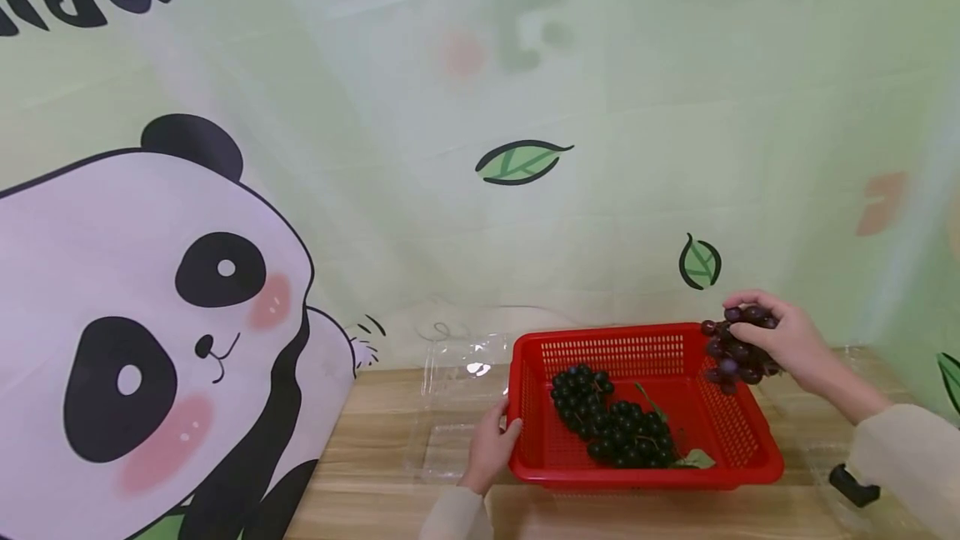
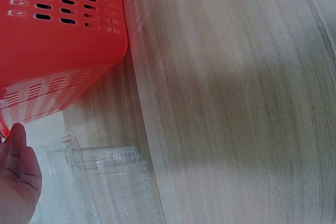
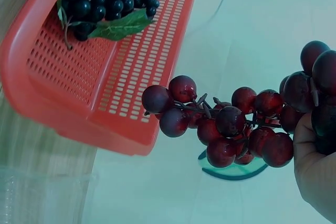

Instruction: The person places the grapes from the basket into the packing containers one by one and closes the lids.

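A red plastic basket (image 1: 645,482) stands on the wooden table with dark, nearly black grapes (image 1: 630,432) and a green leaf inside its left and middle part. At the basket's left rim is my left hand (image 1: 491,447), thumb on the rim and fingers along the outer side. My right hand (image 1: 795,344) holds a bunch of reddish-purple grapes (image 1: 738,352) above the basket's right end. In the right wrist view those purple grapes (image 3: 226,127) dangle from the hand (image 3: 315,174), off to one side of the basket (image 3: 31,77).
Clear plastic containers (image 1: 453,448) lie left of the basket; one (image 2: 113,182) shows in the left wrist view. Another clear container with a black piece (image 1: 853,486) sits under the right forearm. A panda-printed cloth (image 1: 420,232) hangs behind the table (image 1: 360,457).
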Tool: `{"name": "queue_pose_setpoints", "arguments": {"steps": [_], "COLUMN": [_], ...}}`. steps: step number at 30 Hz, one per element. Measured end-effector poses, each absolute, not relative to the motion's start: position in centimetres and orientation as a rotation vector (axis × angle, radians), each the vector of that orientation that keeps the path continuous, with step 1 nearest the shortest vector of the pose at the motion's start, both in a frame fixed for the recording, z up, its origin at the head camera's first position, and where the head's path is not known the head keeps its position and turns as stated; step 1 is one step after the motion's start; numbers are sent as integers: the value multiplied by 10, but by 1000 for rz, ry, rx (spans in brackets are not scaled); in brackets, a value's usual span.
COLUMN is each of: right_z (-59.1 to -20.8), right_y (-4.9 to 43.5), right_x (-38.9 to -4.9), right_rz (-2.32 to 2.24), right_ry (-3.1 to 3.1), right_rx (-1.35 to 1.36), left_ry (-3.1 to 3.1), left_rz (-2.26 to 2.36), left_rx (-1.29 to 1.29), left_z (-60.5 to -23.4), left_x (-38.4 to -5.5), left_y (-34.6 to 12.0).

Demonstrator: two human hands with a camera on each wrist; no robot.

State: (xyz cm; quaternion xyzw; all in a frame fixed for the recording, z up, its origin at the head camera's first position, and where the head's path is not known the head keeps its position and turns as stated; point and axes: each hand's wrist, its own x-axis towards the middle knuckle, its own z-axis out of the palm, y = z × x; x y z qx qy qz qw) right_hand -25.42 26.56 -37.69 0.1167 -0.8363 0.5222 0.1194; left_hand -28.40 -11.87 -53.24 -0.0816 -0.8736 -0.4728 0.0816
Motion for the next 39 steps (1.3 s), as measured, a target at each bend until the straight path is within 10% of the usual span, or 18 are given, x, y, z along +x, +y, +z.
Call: {"name": "queue_pose_setpoints", "arguments": {"steps": [39], "right_z": [-433], "right_y": [365], "right_x": [-232], "right_rz": [1410], "right_ry": [-2453], "right_rx": [-11], "left_ry": [-2637], "left_rz": [-1603], "left_rx": [-173], "left_z": [-526], "left_x": [-286], "left_y": [-120]}}
